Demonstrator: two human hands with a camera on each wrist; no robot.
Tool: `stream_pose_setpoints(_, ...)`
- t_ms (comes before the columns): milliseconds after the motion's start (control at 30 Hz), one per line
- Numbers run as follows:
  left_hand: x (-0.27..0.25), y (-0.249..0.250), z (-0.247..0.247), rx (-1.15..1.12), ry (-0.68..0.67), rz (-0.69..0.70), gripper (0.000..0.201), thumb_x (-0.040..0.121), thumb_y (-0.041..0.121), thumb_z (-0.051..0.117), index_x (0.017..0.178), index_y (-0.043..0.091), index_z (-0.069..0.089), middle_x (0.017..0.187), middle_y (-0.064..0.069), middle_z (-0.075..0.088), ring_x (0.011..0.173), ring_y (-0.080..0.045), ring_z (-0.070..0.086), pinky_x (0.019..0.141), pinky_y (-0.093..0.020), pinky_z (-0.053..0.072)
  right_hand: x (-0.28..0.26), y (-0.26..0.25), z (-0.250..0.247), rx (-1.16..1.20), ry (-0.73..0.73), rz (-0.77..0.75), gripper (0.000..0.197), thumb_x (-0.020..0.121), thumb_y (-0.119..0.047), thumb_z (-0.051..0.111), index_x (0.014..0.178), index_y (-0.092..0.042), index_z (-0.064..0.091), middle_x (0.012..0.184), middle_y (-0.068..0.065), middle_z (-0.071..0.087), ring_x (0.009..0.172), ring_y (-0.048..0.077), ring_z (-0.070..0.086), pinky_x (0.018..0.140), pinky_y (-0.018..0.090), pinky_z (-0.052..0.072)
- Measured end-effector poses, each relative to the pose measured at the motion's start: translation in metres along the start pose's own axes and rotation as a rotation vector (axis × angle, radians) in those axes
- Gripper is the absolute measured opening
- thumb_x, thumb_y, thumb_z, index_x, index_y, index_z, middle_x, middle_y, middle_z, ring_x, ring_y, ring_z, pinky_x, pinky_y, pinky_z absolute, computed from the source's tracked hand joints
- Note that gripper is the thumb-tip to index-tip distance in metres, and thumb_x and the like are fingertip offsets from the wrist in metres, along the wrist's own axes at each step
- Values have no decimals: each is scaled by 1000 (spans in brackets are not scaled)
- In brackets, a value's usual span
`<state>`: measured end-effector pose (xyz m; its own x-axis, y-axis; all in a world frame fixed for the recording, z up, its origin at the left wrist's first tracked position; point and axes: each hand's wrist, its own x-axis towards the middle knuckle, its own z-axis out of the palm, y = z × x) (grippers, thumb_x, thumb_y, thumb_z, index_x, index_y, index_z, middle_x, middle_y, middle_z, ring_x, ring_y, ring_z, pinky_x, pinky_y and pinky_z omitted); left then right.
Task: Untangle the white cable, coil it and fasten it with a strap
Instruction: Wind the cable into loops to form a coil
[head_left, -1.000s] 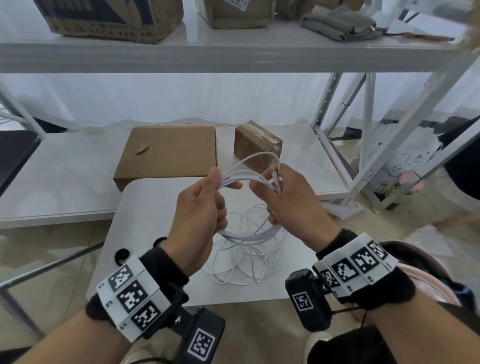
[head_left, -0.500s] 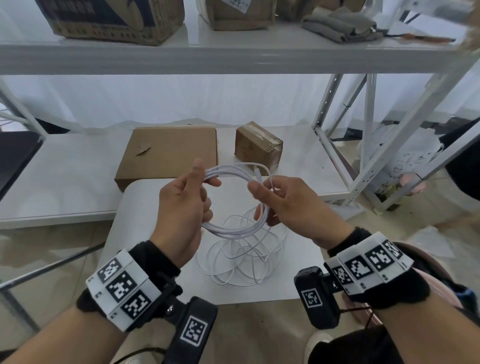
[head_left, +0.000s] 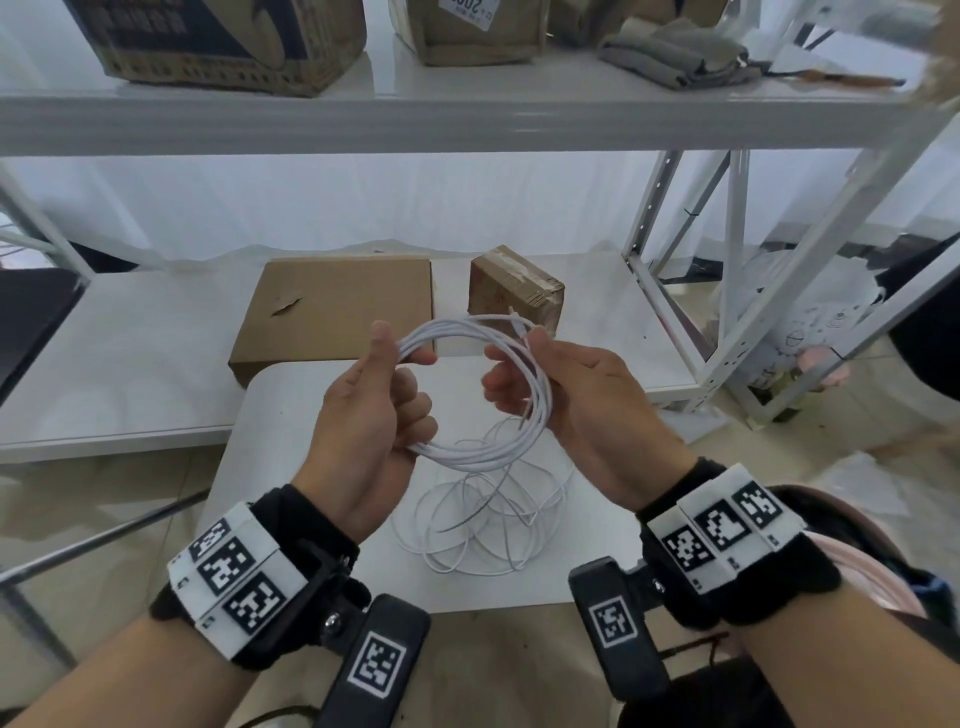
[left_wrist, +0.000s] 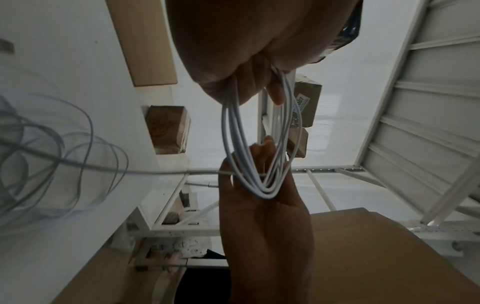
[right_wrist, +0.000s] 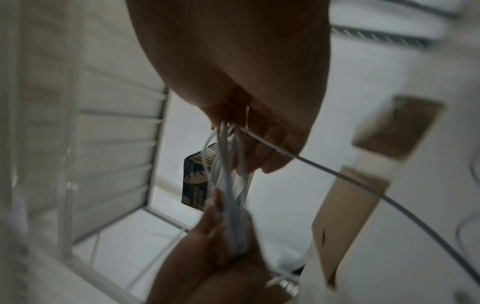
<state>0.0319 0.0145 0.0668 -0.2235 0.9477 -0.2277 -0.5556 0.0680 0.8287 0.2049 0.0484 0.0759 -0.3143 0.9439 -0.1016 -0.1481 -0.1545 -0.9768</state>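
A thin white cable (head_left: 483, 452) is partly wound into a ring of several loops held up between my hands. My left hand (head_left: 379, 405) grips the ring's left side, thumb on top. My right hand (head_left: 566, 395) grips the right side, fingers curled round the loops. The loose remainder of the cable (head_left: 478, 525) lies in slack tangled loops on the small white table (head_left: 291, 415) below. The left wrist view shows the cable loops (left_wrist: 259, 144) running from my left fingers to my right hand (left_wrist: 262, 205). The right wrist view is blurred; the cable bundle (right_wrist: 228, 185) shows there. No strap is visible.
A flat cardboard box (head_left: 337, 306) and a small taped box (head_left: 514, 296) sit on the low white shelf behind the table. An upper shelf (head_left: 467, 114) holds boxes and folded cloth. The white rack's frame (head_left: 737, 291) stands at the right, bags behind it.
Both hands rose and the coil turned to face me more openly. The ring has widened, and my right hand shifted round to its right side.
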Motion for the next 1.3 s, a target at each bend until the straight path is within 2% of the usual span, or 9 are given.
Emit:
stream_pose_setpoints(133,-2,-7,1,-59,13,-59,43,103,46,42,86,10,57,63,3,19,48,-8,17,39,-18,24,-4,0,10,313,-3,81,45,106,-30,41,115,10,61,56,5,45,56,20,50,63,30,52)
stream_pose_setpoints(300,-5,-9,4,-131,-27,-139,39,103,44,44,86,11,57,61,4,25,50,-9,23,46,-19,30,-3,-4,12,442,34,93,32,102,-33,50,82,-14,67,61,-2,21,51,11,17,46,22,26)
stream_pose_setpoints(433,-9,-6,4,-82,-120,-178,34,104,33,47,83,9,60,61,2,30,52,-11,34,63,-27,36,0,-5,9,312,136,49,45,104,-28,50,67,-23,75,59,-4,19,47,9,14,42,21,15)
stream_pose_setpoints(633,-11,0,5,312,-134,27,31,105,14,35,102,12,66,62,-3,45,47,-12,35,49,-26,35,1,-5,3,136,99,55,35,104,-30,49,108,-1,69,54,-5,21,46,9,14,41,20,17)
stream_pose_setpoints(733,-12,4,3,545,-201,181,22,102,38,51,114,25,65,72,-2,56,60,-15,47,48,-23,38,-3,-3,7,42,30,44,38,104,-28,49,105,6,66,52,-5,23,44,10,15,43,20,15)
stream_pose_setpoints(800,-14,4,0,696,-296,268,35,93,48,62,126,35,56,74,2,56,61,-12,48,49,-23,39,-6,-2,10,-3,-8,34,35,104,-28,49,93,-2,68,52,-5,24,44,10,16,44,21,15)
stream_pose_setpoints(933,-13,4,-6,903,-358,400,51,91,36,68,138,35,47,76,15,67,57,-2,56,55,-13,43,-7,-4,11,-86,-71,28,41,104,-33,49,71,-14,63,55,-3,21,47,12,14,44,24,15)
stream_pose_setpoints(1133,-11,6,-6,939,-366,476,34,86,50,62,111,26,60,79,12,70,52,-3,50,51,-17,41,-3,-1,6,-124,-120,41,61,103,-39,47,99,22,53,55,-2,20,49,14,12,44,23,16)
stream_pose_setpoints(1300,-7,2,-6,908,-309,510,31,96,55,51,103,26,61,66,7,52,58,-12,44,52,-35,38,-5,-4,5,-112,-142,44,50,102,-42,47,72,-4,59,63,7,15,53,17,11,45,25,15)
